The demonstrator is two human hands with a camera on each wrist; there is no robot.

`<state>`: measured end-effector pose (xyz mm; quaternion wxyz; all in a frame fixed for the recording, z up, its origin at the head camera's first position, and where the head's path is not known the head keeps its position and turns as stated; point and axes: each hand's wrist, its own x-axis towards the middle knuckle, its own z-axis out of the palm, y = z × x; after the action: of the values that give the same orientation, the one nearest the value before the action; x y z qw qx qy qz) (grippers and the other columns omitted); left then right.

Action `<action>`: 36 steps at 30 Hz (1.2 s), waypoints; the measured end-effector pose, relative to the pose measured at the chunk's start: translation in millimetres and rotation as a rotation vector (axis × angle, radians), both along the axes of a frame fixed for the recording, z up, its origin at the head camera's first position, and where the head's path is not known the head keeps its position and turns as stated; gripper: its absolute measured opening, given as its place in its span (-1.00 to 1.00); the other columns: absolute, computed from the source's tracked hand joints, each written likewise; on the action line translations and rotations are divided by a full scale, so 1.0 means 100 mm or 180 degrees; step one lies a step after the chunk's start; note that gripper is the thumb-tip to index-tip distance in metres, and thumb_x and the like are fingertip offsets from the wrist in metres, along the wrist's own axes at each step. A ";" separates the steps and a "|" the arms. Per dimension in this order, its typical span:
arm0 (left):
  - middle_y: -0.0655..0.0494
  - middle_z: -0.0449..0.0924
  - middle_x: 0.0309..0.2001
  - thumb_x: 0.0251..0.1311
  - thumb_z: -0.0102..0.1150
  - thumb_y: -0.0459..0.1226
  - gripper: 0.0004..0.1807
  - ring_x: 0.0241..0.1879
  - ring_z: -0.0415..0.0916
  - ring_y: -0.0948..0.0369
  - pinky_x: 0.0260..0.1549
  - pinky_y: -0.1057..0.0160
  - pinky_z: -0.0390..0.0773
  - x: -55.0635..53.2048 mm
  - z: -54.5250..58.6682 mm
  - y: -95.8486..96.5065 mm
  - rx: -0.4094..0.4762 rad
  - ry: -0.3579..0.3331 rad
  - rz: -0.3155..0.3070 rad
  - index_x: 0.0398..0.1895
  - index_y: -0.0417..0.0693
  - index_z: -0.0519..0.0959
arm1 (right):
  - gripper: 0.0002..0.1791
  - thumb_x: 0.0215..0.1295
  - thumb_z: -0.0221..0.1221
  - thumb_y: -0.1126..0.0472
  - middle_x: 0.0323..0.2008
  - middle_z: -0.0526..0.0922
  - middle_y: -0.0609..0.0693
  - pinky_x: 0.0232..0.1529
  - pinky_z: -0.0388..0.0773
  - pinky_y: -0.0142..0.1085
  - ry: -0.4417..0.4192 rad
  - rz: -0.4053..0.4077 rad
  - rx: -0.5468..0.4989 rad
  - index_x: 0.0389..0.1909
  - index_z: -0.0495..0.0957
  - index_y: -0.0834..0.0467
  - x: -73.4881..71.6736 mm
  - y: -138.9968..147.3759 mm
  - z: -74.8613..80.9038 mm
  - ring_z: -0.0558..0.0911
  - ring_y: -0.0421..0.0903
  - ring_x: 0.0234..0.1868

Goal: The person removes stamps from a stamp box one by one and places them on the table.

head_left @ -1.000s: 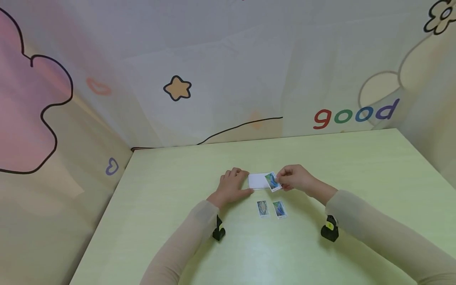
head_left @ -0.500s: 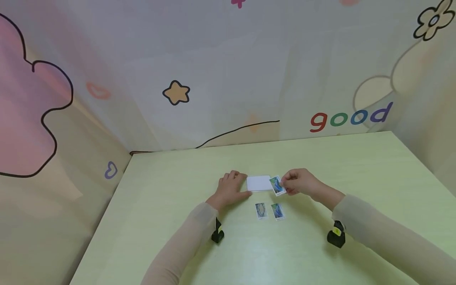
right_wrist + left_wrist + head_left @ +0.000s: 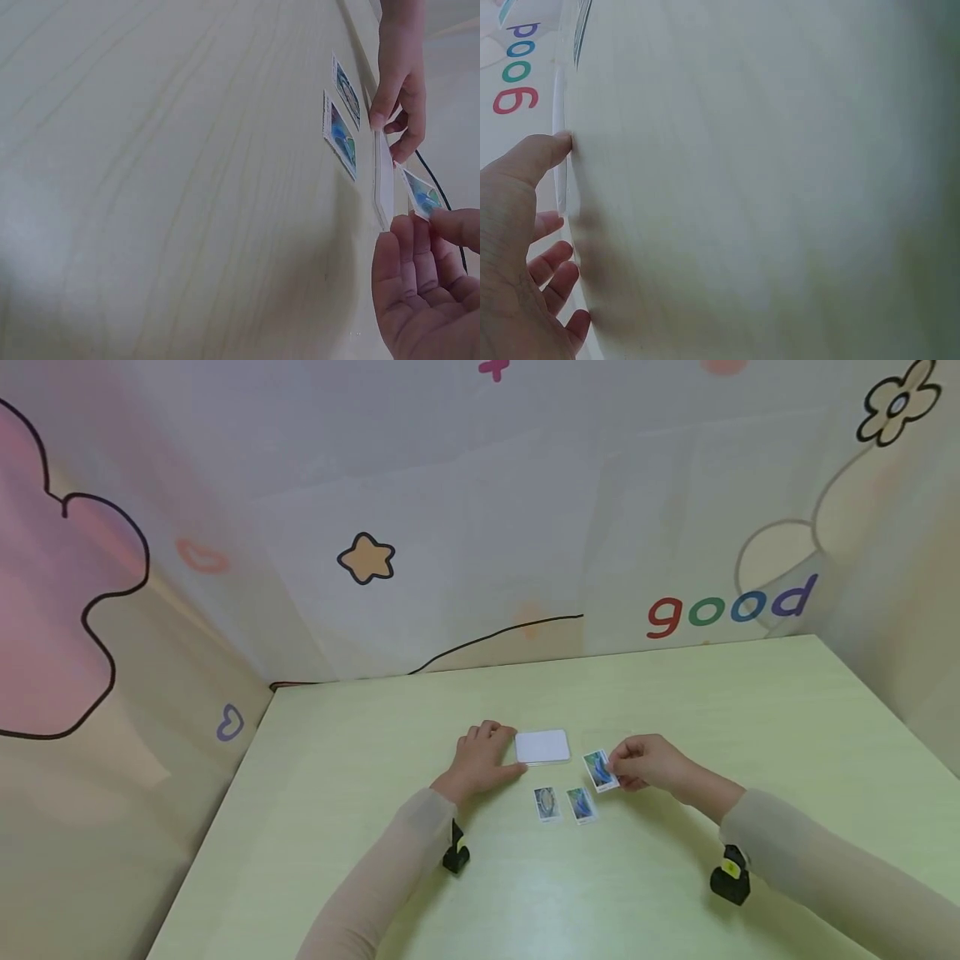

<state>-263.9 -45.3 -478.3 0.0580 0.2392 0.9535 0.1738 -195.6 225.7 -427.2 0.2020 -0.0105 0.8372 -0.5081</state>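
My left hand [image 3: 480, 762] rests on the table and holds the left end of a stack of white-backed cards [image 3: 543, 747], thumb at the near corner and fingers at the far one. In the left wrist view the thumb tip meets the stack's edge [image 3: 559, 180]. To the right of the stack, my right hand [image 3: 654, 762] pinches a picture card [image 3: 599, 770] by its right side, its blue and green picture facing up. Two more picture cards lie side by side nearer me: one with a pale oval picture [image 3: 547, 804], the other blue and green [image 3: 581, 805].
The pale wooden table [image 3: 360, 877] reaches back to a printed cloth wall [image 3: 480, 543] with a star and the word "good". Black wrist cameras hang under the left cuff [image 3: 455, 856] and the right cuff [image 3: 730, 881].
My right hand has carried the picture card off the stack, to the right and nearer me. The left hand stays at the stack's left end. The head view has shifted slightly.
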 end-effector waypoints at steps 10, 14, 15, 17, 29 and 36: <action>-0.08 0.29 0.24 0.19 0.15 0.09 -0.34 0.18 0.22 -0.02 0.16 -0.06 0.22 0.00 0.00 -0.01 0.0011 0.0006 -0.0010 0.30 0.02 0.33 | -0.83 0.32 0.09 0.30 -0.41 0.57 -0.01 -0.30 0.57 -0.28 0.0013 0.0031 0.0037 -0.24 0.51 0.37 0.10 0.07 -0.07 0.54 -0.15 -0.40; -0.07 0.29 0.24 0.18 0.15 0.09 -0.34 0.18 0.22 -0.02 0.15 -0.05 0.22 0.00 0.00 -0.01 0.0001 0.0019 0.0000 0.30 0.02 0.34 | -0.84 0.31 0.11 0.30 -0.41 0.57 -0.01 -0.32 0.54 -0.30 -0.0031 -0.0008 0.0117 -0.25 0.51 0.37 0.13 0.08 -0.09 0.52 -0.15 -0.40; -0.07 0.29 0.24 0.18 0.15 0.09 -0.34 0.18 0.22 -0.02 0.15 -0.05 0.23 0.00 0.00 -0.01 -0.0004 0.0024 0.0001 0.30 0.02 0.34 | -0.84 0.31 0.11 0.30 -0.41 0.57 -0.01 -0.33 0.54 -0.31 -0.0037 -0.0018 0.0133 -0.25 0.52 0.37 0.13 0.08 -0.10 0.52 -0.15 -0.41; -0.08 0.30 0.24 0.18 0.16 0.08 -0.34 0.18 0.22 -0.02 0.15 -0.05 0.22 0.01 0.00 -0.01 0.0012 0.0013 0.0003 0.30 0.01 0.34 | -0.84 0.30 0.12 0.30 -0.42 0.57 -0.01 -0.34 0.54 -0.31 -0.0056 -0.0050 0.0168 -0.26 0.52 0.36 0.15 0.08 -0.11 0.51 -0.15 -0.42; -0.08 0.29 0.25 0.19 0.14 0.08 -0.34 0.19 0.22 -0.03 0.17 -0.06 0.22 0.00 0.01 0.00 -0.0017 0.0016 0.0003 0.30 0.01 0.33 | -0.87 0.24 0.14 0.35 -0.54 0.58 -0.02 -0.45 0.51 -0.33 -0.0109 -0.0288 0.0253 -0.41 0.54 0.38 0.23 0.05 -0.15 0.51 -0.18 -0.53; -0.09 0.27 0.26 0.20 0.13 0.08 -0.33 0.21 0.20 -0.04 0.17 -0.06 0.21 0.01 0.02 0.00 -0.0045 -0.0024 -0.0001 0.32 0.01 0.32 | -0.87 0.22 0.15 0.36 -0.57 0.56 0.01 -0.49 0.50 -0.33 0.0035 -0.0362 0.0423 -0.47 0.53 0.35 0.26 0.03 -0.19 0.49 -0.16 -0.55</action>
<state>-263.3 -44.9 -476.6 0.0633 0.2383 0.9545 0.1679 -169.9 229.2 -446.7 0.1685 0.0477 0.8695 -0.4619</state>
